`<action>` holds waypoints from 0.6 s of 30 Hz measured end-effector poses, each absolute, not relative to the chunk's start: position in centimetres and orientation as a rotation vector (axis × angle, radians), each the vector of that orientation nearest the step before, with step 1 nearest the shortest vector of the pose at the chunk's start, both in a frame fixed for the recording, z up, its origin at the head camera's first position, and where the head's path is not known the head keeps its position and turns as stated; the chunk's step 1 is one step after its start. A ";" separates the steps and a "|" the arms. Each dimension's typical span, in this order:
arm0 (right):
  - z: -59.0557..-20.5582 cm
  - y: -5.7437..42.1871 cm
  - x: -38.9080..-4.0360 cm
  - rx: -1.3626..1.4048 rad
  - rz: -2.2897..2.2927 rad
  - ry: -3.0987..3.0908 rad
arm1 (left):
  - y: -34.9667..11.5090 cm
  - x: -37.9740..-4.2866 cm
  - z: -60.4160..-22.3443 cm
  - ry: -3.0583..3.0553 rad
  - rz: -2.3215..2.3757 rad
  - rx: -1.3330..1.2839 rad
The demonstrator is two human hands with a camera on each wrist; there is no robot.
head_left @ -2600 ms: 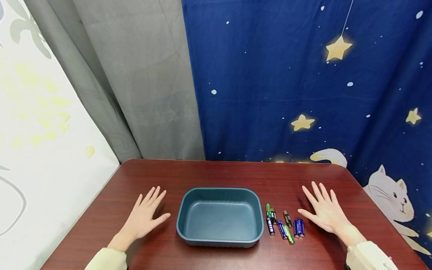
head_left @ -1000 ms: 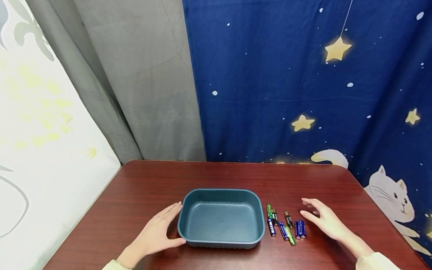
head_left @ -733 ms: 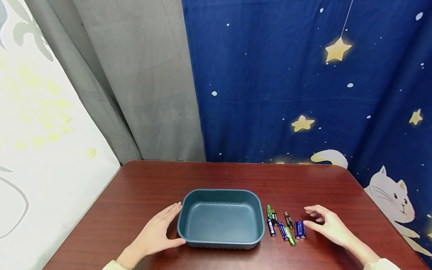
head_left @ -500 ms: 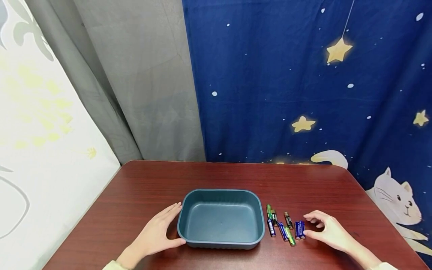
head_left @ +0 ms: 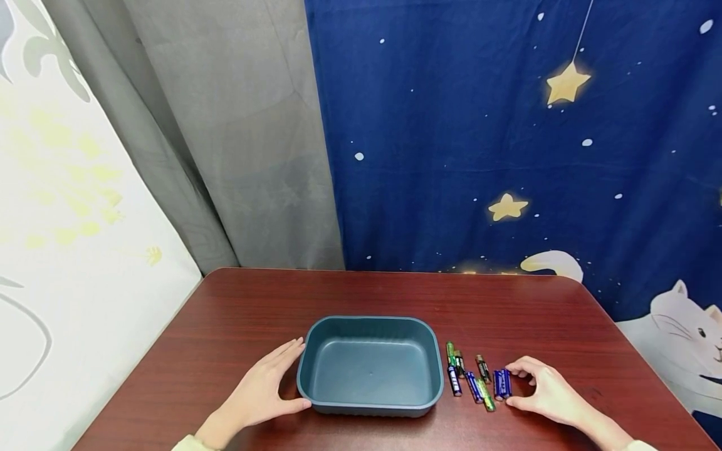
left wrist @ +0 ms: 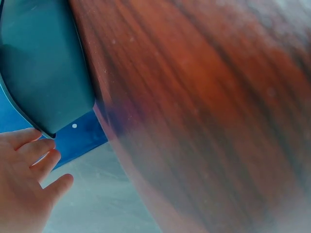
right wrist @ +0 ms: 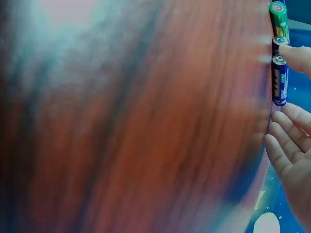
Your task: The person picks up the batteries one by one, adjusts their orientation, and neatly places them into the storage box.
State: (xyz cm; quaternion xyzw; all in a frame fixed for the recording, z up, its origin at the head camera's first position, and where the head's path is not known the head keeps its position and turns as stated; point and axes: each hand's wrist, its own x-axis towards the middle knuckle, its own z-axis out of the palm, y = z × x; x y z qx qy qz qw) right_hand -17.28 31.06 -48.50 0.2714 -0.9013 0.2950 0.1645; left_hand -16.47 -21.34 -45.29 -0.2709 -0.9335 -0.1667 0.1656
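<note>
A blue-green rectangular basin (head_left: 369,322) sits on the table. My left hand (head_left: 251,391) rests at its left side, fingertips against the rim and thumb at the near corner; the left wrist view shows its straight fingers (left wrist: 35,149) at the basin's edge. Right of the basin lie several AA-size batteries. Two blue batteries (head_left: 499,384) lie side by side closest to my right hand (head_left: 544,391). Its index finger and thumb stand at the far and near ends of the right one. In the right wrist view, thumb and index finger also bracket a blue battery (right wrist: 280,82).
Several other batteries lie loosely grouped by the basin: green ones (head_left: 486,396), black ones (head_left: 482,369) and a blue-and-white one (head_left: 454,381). The dark red table (head_left: 254,300) has rounded far corners. Behind it hang a grey curtain (head_left: 237,125) and a blue starry one (head_left: 423,156).
My left hand has come in to the basin's side and stays there. The right hand has moved left and nearer, its spread fingers drawn together, down to the blue pair. The batteries lie unmoved.
</note>
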 end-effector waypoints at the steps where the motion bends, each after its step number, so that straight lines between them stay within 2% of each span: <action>1: -48.5 31.0 -17.3 0.774 0.827 -2.568 | -21.3 -16.5 -45.3 -2.659 -0.475 -0.771; 18: -47.9 31.3 -17.6 0.738 0.755 -2.596 | -21.3 -16.5 -45.5 -2.661 -0.479 -0.764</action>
